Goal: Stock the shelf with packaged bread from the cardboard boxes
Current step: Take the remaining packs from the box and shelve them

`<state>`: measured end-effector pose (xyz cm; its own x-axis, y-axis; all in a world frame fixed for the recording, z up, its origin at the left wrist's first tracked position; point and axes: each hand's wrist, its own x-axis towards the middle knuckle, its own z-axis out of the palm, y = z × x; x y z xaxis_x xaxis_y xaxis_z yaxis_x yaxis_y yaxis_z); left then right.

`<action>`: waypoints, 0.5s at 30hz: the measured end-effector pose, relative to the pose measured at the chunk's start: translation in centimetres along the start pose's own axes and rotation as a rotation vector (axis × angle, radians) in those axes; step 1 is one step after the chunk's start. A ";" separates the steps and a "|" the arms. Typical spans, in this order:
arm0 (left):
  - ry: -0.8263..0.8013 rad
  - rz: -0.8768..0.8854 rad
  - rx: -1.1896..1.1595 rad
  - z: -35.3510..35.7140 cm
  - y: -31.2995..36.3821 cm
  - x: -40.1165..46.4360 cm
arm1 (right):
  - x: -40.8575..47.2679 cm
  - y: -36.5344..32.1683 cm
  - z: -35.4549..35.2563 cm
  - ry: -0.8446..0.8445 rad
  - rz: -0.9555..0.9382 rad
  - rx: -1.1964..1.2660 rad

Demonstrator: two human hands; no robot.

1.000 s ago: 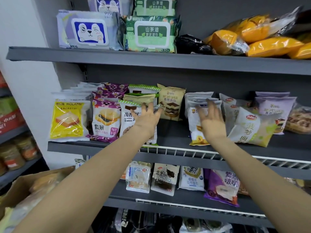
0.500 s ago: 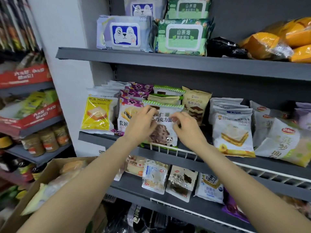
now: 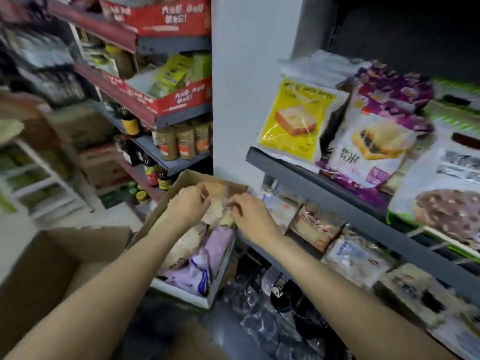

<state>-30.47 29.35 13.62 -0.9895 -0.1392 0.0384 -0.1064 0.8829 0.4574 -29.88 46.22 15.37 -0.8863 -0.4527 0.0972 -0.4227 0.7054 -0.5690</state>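
Observation:
An open cardboard box [image 3: 170, 196] stands on the floor left of the grey shelf [image 3: 306, 175]. Inside lie packaged breads, pale tan ones on top and lilac packs [image 3: 207, 258] below. My left hand [image 3: 188, 202] and my right hand [image 3: 246, 213] both reach into the box and pinch a tan bread pack [image 3: 218, 207] at its top. On the shelf stand a yellow toast pack [image 3: 296, 120], a purple pack [image 3: 381, 136] and a green-edged chocolate pack [image 3: 446, 203]. The picture is blurred by motion.
A second open cardboard box [image 3: 44, 258] sits at the lower left. Shelves with jars, bottles and red display cartons [image 3: 166, 100] fill the left. A lower grey shelf holds more bread packs [image 3: 319, 224]. Dark plastic-wrapped goods [image 3: 285, 315] lie on the floor under the shelf.
My view has swung down and left from the shelf to the box. Both hands left the chocolate pack on the shelf and dropped into the box onto a tan bread pack.

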 end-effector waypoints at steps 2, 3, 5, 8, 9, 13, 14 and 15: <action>-0.104 -0.071 0.036 1.6 -4.6 1.5 | 3.3 1.2 4.8 -0.050 0.077 0.005; -0.158 -0.104 0.046 2.5 -6.6 2.3 | 4.8 1.9 7.0 -0.093 0.121 0.000; -0.248 -0.158 0.057 4.4 -10.1 3.6 | 7.4 3.7 11.2 -0.187 0.202 -0.010; -0.365 -0.220 0.084 7.3 -13.5 5.3 | 9.9 6.1 16.5 -0.280 0.305 -0.003; -0.436 -0.242 0.060 8.3 -14.3 5.8 | 10.4 6.6 17.9 -0.310 0.341 -0.008; -0.724 -0.188 0.082 11.8 -16.1 5.9 | 12.2 8.1 21.1 -0.229 0.404 0.004; -0.700 -0.183 0.074 12.2 -16.2 5.8 | 12.6 8.4 21.3 -0.147 0.406 -0.015; -0.652 -0.163 0.053 12.6 -16.4 5.8 | 12.9 8.5 21.0 -0.086 0.421 -0.030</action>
<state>-35.71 19.76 -4.86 -0.8152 0.0120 -0.5791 -0.2478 0.8964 0.3674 -40.95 34.87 -5.38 -0.9642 -0.1650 -0.2075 -0.0341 0.8534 -0.5201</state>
